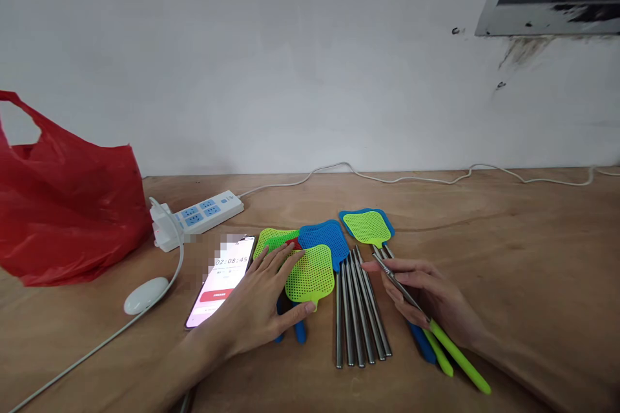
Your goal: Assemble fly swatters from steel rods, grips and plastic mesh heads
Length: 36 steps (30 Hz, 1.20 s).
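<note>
My left hand (264,300) lies with fingers stretched over a pile of fly swatter heads, next to a lime-green mesh head (312,274). Blue mesh heads (323,239) and a bit of red show beneath and beyond it. My right hand (431,293) is closed round a metal rod with a lime-green grip (460,358), its bare tip pointing up and left. Under that hand lie more swatter handles, one with a blue grip (421,342). Their two heads, lime (369,227) over blue, rest farther back. Several steel rods (358,316) lie side by side between my hands.
A lit phone (223,281) with a timer lies left of my left hand. Beyond it are a white power strip (206,216), a white mouse-shaped device (145,295) with a cable, and a red plastic bag (72,200). A thin white cord (402,181) runs along the wall.
</note>
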{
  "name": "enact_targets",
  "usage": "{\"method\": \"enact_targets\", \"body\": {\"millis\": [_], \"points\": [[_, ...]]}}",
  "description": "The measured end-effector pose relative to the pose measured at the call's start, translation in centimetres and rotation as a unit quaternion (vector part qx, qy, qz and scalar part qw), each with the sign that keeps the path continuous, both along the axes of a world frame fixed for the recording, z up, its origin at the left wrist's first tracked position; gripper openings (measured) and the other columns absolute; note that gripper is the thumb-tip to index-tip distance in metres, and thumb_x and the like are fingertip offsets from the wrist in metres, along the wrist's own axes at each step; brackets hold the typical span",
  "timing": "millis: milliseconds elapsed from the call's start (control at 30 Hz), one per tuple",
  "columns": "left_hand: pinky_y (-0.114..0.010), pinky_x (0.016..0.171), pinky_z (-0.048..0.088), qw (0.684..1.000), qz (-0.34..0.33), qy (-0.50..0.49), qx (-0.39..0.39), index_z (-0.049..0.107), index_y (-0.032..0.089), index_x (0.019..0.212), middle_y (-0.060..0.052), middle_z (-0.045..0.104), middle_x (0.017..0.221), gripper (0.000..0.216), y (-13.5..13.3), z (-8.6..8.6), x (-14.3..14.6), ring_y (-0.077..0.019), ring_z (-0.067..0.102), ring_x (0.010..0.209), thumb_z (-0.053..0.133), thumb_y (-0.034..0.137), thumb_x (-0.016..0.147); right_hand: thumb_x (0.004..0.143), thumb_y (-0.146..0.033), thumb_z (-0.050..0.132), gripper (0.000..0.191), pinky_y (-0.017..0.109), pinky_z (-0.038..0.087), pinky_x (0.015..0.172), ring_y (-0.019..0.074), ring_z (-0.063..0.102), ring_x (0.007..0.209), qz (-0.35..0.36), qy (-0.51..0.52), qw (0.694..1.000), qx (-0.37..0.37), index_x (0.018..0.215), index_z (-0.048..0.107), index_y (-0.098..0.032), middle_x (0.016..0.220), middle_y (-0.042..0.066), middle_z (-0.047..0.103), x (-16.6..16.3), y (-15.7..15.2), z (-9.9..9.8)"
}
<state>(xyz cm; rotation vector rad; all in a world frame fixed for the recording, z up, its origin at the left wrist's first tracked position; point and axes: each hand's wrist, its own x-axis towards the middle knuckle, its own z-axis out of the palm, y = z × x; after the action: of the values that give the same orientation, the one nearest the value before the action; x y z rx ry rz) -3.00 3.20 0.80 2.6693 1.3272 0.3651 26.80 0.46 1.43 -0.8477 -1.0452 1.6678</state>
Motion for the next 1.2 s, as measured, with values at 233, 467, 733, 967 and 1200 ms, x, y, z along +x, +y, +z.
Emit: {"method": "enact_targets", "body": {"millis": [233, 467, 733, 967, 1200], "points": [[-0.063, 0.117, 0.027, 1.0, -0.025, 0.012, 0.002, 0.035, 0.021, 0.152, -0.015, 0.039, 0.157, 0.079, 0.3, 0.4, -0.1, -0.0379, 0.033, 0.145, 0.061, 0.06, 0.088, 0.08, -0.032, 0.071, 0.026, 0.017, 0.026, 0.033, 0.0015, 0.037, 0.032, 0.028, -0.001, 1.0, -0.001, 0.098, 0.081, -0.016, 0.06, -0.003, 0.054, 0.1, 0.2, 0.1], [-0.062, 0.117, 0.027, 1.0, -0.017, 0.024, -0.001, 0.034, 0.02, 0.151, -0.016, 0.038, 0.157, 0.078, 0.2, 0.2, -0.1, -0.0374, 0.033, 0.145, 0.055, 0.065, 0.091, 0.078, -0.032, 0.074, 0.026, 0.015, 0.023, 0.032, 0.0, 0.033, 0.031, 0.053, 0.023, 0.998, -0.026, 0.096, 0.081, -0.015, 0.058, -0.004, 0.052, 0.0, 0.3, 0.2], [-0.061, 0.107, 0.041, 0.999, -0.008, -0.021, 0.026, 0.04, 0.021, 0.146, -0.016, 0.05, 0.143, 0.078, 0.5, -0.4, -0.1, -0.0397, 0.046, 0.132, 0.058, 0.069, 0.087, 0.083, -0.031, 0.068, 0.035, 0.013, 0.022, 0.03, 0.0005, 0.029, 0.027, 0.059, 0.021, 0.998, -0.029, 0.116, 0.069, -0.018, 0.054, -0.005, 0.056, 0.0, 0.4, -0.2], [-0.059, 0.102, 0.045, 0.998, 0.022, -0.055, 0.038, 0.047, 0.023, 0.14, -0.014, 0.056, 0.135, 0.079, 0.4, 0.4, 0.3, -0.0392, 0.053, 0.124, 0.062, 0.073, 0.081, 0.088, -0.032, 0.062, 0.03, 0.011, 0.022, 0.028, 0.0011, 0.026, 0.026, 0.055, 0.001, 0.998, -0.013, 0.116, 0.055, -0.023, 0.055, -0.007, 0.057, -0.1, 0.2, 0.1], [-0.058, 0.1, 0.047, 0.996, 0.038, -0.076, 0.013, 0.05, 0.024, 0.137, -0.014, 0.057, 0.136, 0.074, -0.2, 1.2, 0.5, -0.0393, 0.053, 0.124, 0.063, 0.071, 0.081, 0.09, -0.035, 0.058, 0.026, 0.01, 0.024, 0.027, 0.0016, 0.025, 0.025, 0.065, -0.005, 0.998, 0.003, 0.112, 0.049, -0.024, 0.052, -0.007, 0.06, 0.1, 0.3, 0.1]]}}
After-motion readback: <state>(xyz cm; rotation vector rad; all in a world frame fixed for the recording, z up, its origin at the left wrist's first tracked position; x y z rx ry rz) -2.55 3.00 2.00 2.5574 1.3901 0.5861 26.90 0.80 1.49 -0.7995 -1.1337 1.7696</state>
